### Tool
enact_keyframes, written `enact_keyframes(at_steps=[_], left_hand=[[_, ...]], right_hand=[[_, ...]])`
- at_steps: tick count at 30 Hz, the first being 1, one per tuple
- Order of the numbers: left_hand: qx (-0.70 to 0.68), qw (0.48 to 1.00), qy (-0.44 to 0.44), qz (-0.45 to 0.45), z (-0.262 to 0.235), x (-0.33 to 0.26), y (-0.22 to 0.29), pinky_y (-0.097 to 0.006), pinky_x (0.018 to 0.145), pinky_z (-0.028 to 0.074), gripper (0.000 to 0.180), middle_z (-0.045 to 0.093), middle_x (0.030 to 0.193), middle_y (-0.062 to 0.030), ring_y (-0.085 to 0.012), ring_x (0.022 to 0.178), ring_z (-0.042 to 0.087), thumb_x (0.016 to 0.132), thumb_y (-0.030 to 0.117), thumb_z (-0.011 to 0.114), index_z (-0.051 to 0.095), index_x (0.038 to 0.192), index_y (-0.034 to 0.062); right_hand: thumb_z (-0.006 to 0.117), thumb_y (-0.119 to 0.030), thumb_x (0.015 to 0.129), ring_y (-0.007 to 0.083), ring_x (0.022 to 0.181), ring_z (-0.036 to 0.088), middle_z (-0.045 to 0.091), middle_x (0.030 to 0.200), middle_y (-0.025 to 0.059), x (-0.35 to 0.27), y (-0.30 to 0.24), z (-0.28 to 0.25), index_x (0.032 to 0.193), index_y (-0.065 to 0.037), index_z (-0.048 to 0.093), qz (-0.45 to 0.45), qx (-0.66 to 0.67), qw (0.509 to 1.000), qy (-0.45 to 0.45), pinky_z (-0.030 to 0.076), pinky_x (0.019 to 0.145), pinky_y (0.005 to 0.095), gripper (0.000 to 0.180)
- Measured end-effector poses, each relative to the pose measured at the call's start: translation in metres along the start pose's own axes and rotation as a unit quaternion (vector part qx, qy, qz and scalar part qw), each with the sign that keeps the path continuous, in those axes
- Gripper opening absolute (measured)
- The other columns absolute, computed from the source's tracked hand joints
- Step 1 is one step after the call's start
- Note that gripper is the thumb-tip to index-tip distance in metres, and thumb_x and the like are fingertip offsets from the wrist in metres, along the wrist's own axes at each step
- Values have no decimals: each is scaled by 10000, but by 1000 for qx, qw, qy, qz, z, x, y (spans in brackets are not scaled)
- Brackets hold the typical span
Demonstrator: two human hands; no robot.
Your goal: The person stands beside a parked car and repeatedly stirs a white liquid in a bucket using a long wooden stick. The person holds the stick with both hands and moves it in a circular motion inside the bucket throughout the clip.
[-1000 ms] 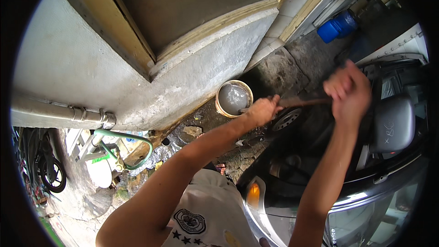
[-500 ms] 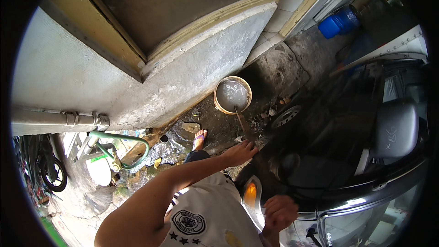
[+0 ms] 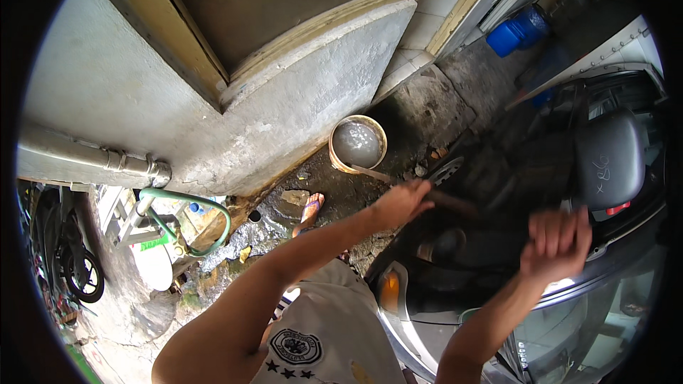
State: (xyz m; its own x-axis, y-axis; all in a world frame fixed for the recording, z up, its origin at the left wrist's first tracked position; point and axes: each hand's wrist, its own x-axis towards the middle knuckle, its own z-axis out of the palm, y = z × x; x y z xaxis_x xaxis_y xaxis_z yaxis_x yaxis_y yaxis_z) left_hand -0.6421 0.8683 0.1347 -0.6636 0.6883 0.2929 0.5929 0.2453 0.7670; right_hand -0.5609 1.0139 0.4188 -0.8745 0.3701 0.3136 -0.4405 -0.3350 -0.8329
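A long brown wooden stick [image 3: 373, 174] slants out of a round bucket [image 3: 333, 153] at the foot of the wall. Murky grey liquid [image 3: 357, 144] with pale froth fills the bucket, and the stick's lower end is at its near rim. My left hand [image 3: 405, 204] is closed around the middle of the stick. Past that hand the shaft runs on, blurred, toward my right hand [image 3: 558, 245]. My right hand is curled in a fist in line with the upper end, in front of the car's mirror. The dark background partly hides the shaft there.
A black car [image 3: 491, 242] with a side mirror [image 3: 610, 160] stands close on the right. A grey wall [image 3: 284, 107] bounds the far side. At left are a green hose [image 3: 226, 222] and a motorcycle [image 3: 82, 270]. My sandalled foot [image 3: 311, 208] is on wet ground; a blue container [image 3: 518, 32] stands at far right.
Both hands have swung right and upward, the right hand farthest, from low by the headlight to the mirror. The stick now leans much more to the right across the bucket's near rim.
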Motion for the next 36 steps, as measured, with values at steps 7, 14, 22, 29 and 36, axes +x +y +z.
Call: enact_keyframes(at_steps=[7, 14, 22, 29, 36], left_hand=[[-10, 997, 31, -75, -33, 59, -134, -501, 700, 505, 333, 643, 870, -261, -449, 843, 625, 913, 254, 651, 543, 1066, -22], [-29, 993, -100, -59, -1, -26, -118, -458, 902, 513, 456, 558, 1227, -221, -417, 1068, 587, 859, 151, 637, 486, 1275, 45], [101, 966, -234, 31, 49, -111, -80, -388, 1001, 488, 504, 447, 1376, -172, -333, 1309, 444, 847, 119, 576, 436, 1326, 48], [73, 991, -85, 74, 19, -6, -22, -425, 754, 544, 323, 566, 961, -129, -331, 849, 638, 876, 260, 622, 508, 1091, 47], [-16, 1000, 0, -6, -41, 71, -109, -475, 666, 522, 280, 613, 820, -200, -420, 782, 625, 906, 260, 652, 534, 994, 21]], right_hand=[[465, -173, 956, 136, 404, 373, 384, 484, 28, 124, 155, 45, 582, -76, 430, 12, -82, 995, 55, 363, 443, 315, 387], [528, -89, 943, 133, 372, 405, 397, 458, 19, -30, 138, 15, 676, -96, 399, -60, 5, 998, 7, 417, 403, 335, 296], [480, -226, 946, 202, 407, 433, 461, 467, 75, -210, 109, -1, 514, -93, 416, -51, -238, 968, 66, 437, 476, 371, 456], [330, -230, 992, 98, 362, 246, 305, 434, -19, -76, 16, -30, 546, -179, 333, -81, -117, 979, 149, 276, 414, 269, 449], [480, -203, 941, 124, 386, 335, 361, 482, 14, 129, 121, 40, 580, -108, 418, 30, -157, 974, 162, 343, 429, 300, 378]])
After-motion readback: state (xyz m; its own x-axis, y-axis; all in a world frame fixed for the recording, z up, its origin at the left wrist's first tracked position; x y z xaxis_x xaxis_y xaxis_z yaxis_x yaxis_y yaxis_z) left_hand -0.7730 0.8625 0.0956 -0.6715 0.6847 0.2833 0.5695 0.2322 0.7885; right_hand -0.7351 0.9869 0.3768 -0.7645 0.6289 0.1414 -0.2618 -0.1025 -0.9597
